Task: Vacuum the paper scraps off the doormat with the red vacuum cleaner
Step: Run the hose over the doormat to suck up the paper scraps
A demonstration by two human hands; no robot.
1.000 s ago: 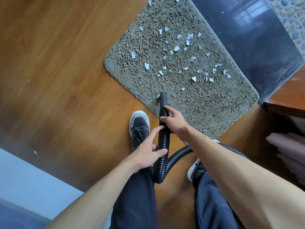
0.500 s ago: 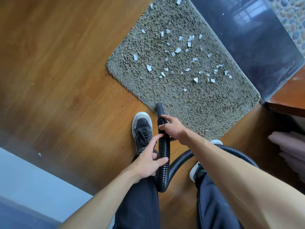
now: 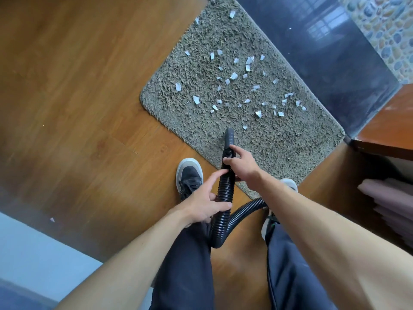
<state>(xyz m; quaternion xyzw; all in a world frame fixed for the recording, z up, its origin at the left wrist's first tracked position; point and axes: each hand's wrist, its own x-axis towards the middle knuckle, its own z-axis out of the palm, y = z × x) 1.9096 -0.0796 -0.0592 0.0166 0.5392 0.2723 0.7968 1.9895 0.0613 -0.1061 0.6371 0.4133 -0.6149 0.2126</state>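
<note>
A shaggy grey-green doormat [image 3: 279, 148] lies on the wooden floor, with several white paper scraps [image 3: 233, 76] spread over its middle and far half. A black ribbed vacuum hose [image 3: 224, 195] loops up between my legs, and its smooth nozzle [image 3: 229, 136] points down onto the mat's near part, just short of the nearest scrap [image 3: 245, 127]. My right hand [image 3: 242, 163] grips the hose just behind the nozzle. My left hand [image 3: 206, 203] holds the hose lower down, thumb and fingers around it. The red vacuum body is out of view.
My two shoes stand at the mat's near edge, the left shoe [image 3: 189, 175] on the wood and the right shoe [image 3: 288, 183] partly on the mat. A dark glossy threshold [image 3: 324, 63] borders the mat's far side. A wooden shelf [image 3: 388, 128] stands at right.
The nozzle has moved forward from the mat's near edge onto the mat, toward the scraps. Both hands kept their hold on the hose and went with it.
</note>
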